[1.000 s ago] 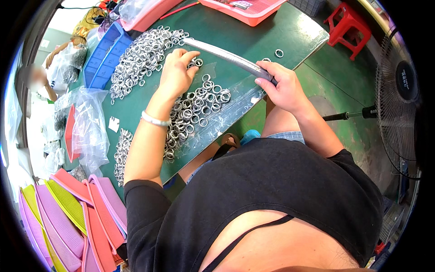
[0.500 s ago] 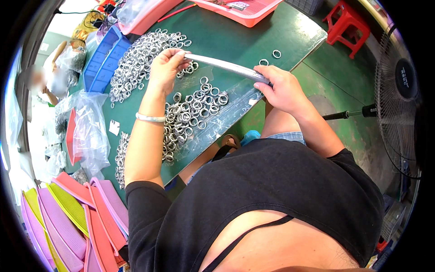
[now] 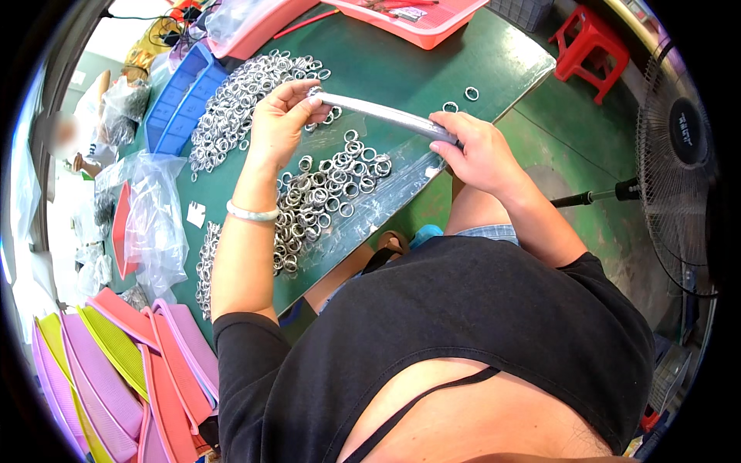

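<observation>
A long tapered silver ring mandrel (image 3: 378, 111) is held slantwise above the table, its thick end toward my right. My right hand (image 3: 477, 150) is wrapped round the thick end, thumb along the near side. At the thin tip, my left hand (image 3: 289, 112) has thumb and fingers bent close together; whether a ring sits between them is too small to tell. Beneath the mandrel lies a loose spread of metal rings (image 3: 332, 185). A larger heap of rings (image 3: 239, 104) lies beyond my left hand. Two single rings (image 3: 472, 93) rest near the table's right edge.
On the green table (image 3: 432, 58) stand a blue bin (image 3: 181, 96), a pink tray (image 3: 421, 32) and clear plastic bags (image 3: 157, 216). Colourful trays (image 3: 116, 355) are piled at lower left. A red stool (image 3: 590, 54) and a fan (image 3: 683, 147) stand right. Another person (image 3: 93, 147) is at far left.
My left hand has shifted slightly at the mandrel's tip, its fingers a little more extended and the thumb lower. The right hand keeps its grip almost unmoved.
</observation>
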Demonstrator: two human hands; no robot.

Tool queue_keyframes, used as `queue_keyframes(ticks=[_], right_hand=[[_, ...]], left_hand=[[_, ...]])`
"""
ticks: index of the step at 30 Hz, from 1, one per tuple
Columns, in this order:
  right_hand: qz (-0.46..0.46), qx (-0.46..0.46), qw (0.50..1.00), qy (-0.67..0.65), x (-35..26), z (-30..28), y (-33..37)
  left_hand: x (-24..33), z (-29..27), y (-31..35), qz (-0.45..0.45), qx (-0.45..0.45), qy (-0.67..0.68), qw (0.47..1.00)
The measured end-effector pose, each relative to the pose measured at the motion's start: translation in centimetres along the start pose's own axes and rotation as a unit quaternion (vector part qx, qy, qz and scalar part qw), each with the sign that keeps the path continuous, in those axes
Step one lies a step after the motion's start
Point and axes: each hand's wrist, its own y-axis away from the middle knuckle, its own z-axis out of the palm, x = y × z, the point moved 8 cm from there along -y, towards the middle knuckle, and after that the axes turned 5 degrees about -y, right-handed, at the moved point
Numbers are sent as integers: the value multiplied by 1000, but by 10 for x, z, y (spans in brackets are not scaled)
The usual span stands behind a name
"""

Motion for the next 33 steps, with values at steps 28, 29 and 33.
queue_keyframes(ticks=[28,29,33], right_hand=[[-9,-72,996,-60,-6,10,-2],[-8,-71,995,-76,-6,11,-2],[-13,-62,996,-59,-8,9,-4]], left_hand=[[2,-15,15,-69,-119,-149,979],[2,-17,15,-44,-99,-127,986],[-5,-6,20,-4,-25,26,999]])
